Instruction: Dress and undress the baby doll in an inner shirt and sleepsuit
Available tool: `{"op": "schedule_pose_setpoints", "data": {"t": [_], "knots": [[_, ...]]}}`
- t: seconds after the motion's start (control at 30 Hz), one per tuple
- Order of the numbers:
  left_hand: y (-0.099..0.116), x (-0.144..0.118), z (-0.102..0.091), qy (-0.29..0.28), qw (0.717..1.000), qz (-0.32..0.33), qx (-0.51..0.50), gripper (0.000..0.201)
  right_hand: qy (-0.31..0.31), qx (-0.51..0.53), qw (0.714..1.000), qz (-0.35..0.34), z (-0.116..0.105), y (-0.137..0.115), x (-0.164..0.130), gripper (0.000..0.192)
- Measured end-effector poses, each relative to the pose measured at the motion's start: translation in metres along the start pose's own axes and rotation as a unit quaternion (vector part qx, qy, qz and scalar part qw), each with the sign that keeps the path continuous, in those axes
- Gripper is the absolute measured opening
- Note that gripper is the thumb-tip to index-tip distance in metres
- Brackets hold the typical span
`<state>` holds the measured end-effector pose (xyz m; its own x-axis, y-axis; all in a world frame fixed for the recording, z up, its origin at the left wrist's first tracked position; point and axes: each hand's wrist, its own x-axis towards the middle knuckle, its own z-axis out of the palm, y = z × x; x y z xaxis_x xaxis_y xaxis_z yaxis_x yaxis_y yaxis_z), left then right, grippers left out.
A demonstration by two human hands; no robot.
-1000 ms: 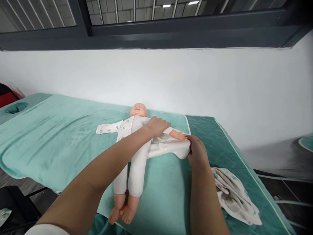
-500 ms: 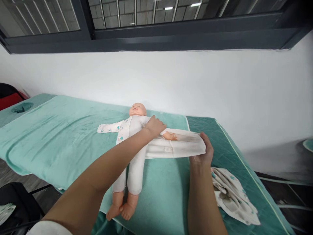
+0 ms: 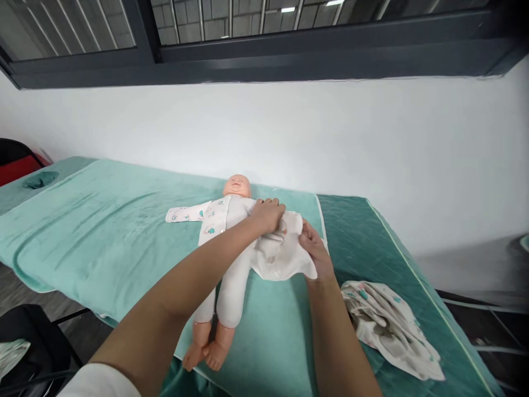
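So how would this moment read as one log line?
left hand: on doll chest | right hand: gripping white cloth | patterned cloth: beside

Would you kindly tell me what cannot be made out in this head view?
- The doll's far arm: hidden by the white cloth and both hands.
- Left hand fingertips: buried in cloth folds.
- Right hand grip: unclear, fingers behind the cloth.
- Patterned garment: crumpled, shape unreadable.
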<state>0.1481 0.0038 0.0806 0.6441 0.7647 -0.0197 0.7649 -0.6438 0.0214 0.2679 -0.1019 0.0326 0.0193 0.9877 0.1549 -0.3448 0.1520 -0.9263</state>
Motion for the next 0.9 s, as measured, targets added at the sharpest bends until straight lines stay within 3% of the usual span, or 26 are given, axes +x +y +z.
{"op": "schedule_pose_setpoints", "data": {"t": [0.1,0.2,0.37,0.57,0.77,0.9], "knots": [[-0.011,-0.003,-0.014,-0.046,0.996,0.048,-0.059,0.034,-0.083,-0.002,0.996,0.028,0.004,0.000,-0.001,0.066],[-0.023,-0.009,-0.030,-0.049,0.990,0.063,-0.113,0.022,-0.141,-0.007,0.989,0.042,0.011,0.002,-0.002,0.070],[-0.044,-0.016,-0.042,0.064,0.988,-0.026,-0.140,0.032,-0.248,0.019,0.967,0.062,0.021,0.003,-0.005,0.068],[-0.077,-0.029,-0.037,0.172,0.972,-0.087,-0.136,0.029,-0.194,-0.050,0.980,0.011,0.020,0.006,-0.002,0.042],[-0.101,-0.049,-0.023,0.231,0.949,-0.163,-0.139,0.021,-0.212,-0.125,0.969,0.005,0.011,0.015,0.004,0.050],[-0.109,-0.069,-0.006,0.267,0.928,-0.175,-0.194,0.020,-0.253,-0.078,0.964,0.027,0.008,0.011,-0.003,0.058]]}}
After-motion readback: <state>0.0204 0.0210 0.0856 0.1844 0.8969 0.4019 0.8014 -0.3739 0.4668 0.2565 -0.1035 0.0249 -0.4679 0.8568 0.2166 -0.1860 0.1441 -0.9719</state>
